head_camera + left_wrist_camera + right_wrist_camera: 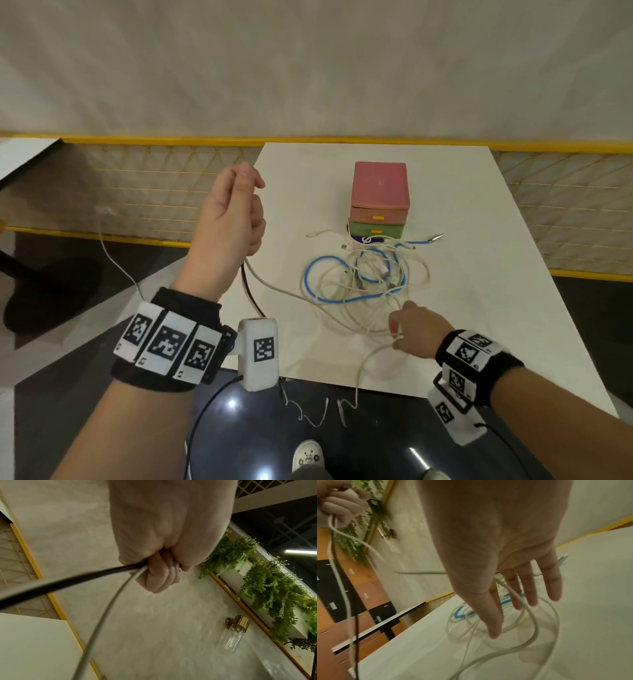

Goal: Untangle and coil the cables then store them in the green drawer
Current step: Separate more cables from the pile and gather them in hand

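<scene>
The left hand (pixel 233 212) is raised off the left edge of the white bench (pixel 479 308), out over the dark floor (pixel 54 301), its fingers (pixel 159 577) curled tight round a white cable (pixel 274 286) and a black lead (pixel 251 294). From the fist the white cable slopes down and right onto the bench; the black lead drops toward the wrist camera below. The left wrist view alone shows both strands leaving the closed fist side by side, with a wall lamp (pixel 235 634) and hanging green plants (pixel 267 588) beyond.

On the middle of the bench lies the tangle of cables (pixel 370 277), white loops wound through a blue cable (pixel 322 298), touching the foot of the stacked drawers. The green drawer (pixel 375 230) sits closed under a pink drawer (pixel 380 192); bare benchtop lies behind and to the right of the stack. One white end hangs over the near bench edge.

The right hand (pixel 416 329) is low at the near side of the tangle, well in from the right edge. In the head view its fingers seem to meet a white loop; the right wrist view shows the fingers (pixel 530 588) straight and slightly spread above the strands, so whether they pinch anything cannot be told. That view also shows wooden lockers (pixel 368 588) past the left edge.
</scene>
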Motion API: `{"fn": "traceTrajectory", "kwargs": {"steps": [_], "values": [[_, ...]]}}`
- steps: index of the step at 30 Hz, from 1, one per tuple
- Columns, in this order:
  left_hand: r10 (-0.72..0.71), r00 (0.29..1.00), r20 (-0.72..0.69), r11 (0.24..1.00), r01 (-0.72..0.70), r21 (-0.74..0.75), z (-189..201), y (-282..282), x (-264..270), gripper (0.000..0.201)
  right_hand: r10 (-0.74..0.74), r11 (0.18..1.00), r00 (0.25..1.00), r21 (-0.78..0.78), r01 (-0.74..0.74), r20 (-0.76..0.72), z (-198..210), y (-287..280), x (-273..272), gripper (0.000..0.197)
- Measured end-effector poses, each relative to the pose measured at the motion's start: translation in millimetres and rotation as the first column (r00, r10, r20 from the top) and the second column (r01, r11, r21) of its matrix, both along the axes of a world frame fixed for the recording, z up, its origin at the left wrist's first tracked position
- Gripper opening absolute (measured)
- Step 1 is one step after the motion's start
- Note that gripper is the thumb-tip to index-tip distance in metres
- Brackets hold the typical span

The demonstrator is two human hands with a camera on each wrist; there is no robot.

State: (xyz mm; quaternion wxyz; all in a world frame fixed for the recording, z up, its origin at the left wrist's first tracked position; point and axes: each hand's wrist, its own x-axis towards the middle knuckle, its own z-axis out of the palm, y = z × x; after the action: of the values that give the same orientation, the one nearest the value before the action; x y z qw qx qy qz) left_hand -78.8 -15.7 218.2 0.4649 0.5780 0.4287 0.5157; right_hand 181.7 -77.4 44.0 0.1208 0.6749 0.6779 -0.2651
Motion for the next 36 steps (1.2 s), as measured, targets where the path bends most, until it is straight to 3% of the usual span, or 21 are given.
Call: {"fn": "traceTrajectory", "kwargs": {"steps": [3,6,8,12,13,15,17,18,21,25,29,31,33,36], "values": [[-0.008,1.0,-0.007,1.0,0.008,-0.022,-3,1,6,0.026,-0.116,0.993,0.986,-0.024,0.114,-0.121,11,2,17,0.012],[-0.035,0.996,-0.078,0.999,0.033,-0.033,-9,0,19,0.015,-0.291,0.957,0.875,-0.129,0.261,-0.387,40,5,20,0.024],[-0.11,0.971,-0.214,0.994,0.105,-0.034,-18,-5,35,0.019,-0.292,0.956,0.812,-0.127,0.264,-0.506,60,6,14,0.022],[-0.418,0.757,-0.502,0.908,0.363,-0.208,-41,-20,66,0.043,-0.148,0.98,0.715,-0.003,0.2,-0.683,94,2,-6,0.019],[-0.42,0.746,-0.517,0.907,0.366,-0.209,-44,-22,71,0.042,-0.082,0.994,0.734,-0.003,0.109,-0.674,98,-2,-12,0.016],[-0.356,0.798,-0.486,0.934,0.316,-0.166,-46,-20,75,0.035,0.092,0.981,0.808,-0.087,-0.174,-0.582,94,-12,-25,0.022],[-0.311,0.843,-0.44,0.95,0.294,-0.108,-44,-16,75,0.03,0.226,0.883,0.873,-0.287,-0.371,-0.432,78,-21,-33,0.046],[-0.307,0.849,-0.43,0.949,0.307,-0.073,-41,-14,73,0.027,0.277,0.855,0.9,-0.342,-0.39,-0.337,69,-22,-33,0.053],[-0.282,0.864,-0.418,0.952,0.307,-0.007,-36,-10,64,0.009,0.266,0.932,0.951,-0.212,-0.296,-0.16,51,-11,-18,0.043],[-0.224,0.892,-0.394,0.972,0.236,-0.017,-43,-8,57,0.012,0.006,0.999,0.982,0.051,0.004,-0.191,21,22,11,0.015],[-0.171,0.927,-0.335,0.985,0.166,-0.043,-51,-7,51,0.012,-0.213,0.902,0.94,0.316,0.293,-0.266,0,56,30,0.019],[-0.13,0.94,-0.314,0.991,0.119,-0.054,-52,-6,48,0.015,-0.279,0.854,0.912,0.355,0.379,-0.301,-8,70,34,0.022],[-0.099,0.946,-0.308,0.995,0.087,-0.055,-51,-4,46,0.017,-0.289,0.863,0.917,0.34,0.375,-0.276,-18,80,35,0.028],[-0.07,0.95,-0.304,0.997,0.061,-0.039,-48,-1,40,0.015,-0.182,0.948,0.974,0.239,0.21,-0.134,-32,90,36,0.038]]}}
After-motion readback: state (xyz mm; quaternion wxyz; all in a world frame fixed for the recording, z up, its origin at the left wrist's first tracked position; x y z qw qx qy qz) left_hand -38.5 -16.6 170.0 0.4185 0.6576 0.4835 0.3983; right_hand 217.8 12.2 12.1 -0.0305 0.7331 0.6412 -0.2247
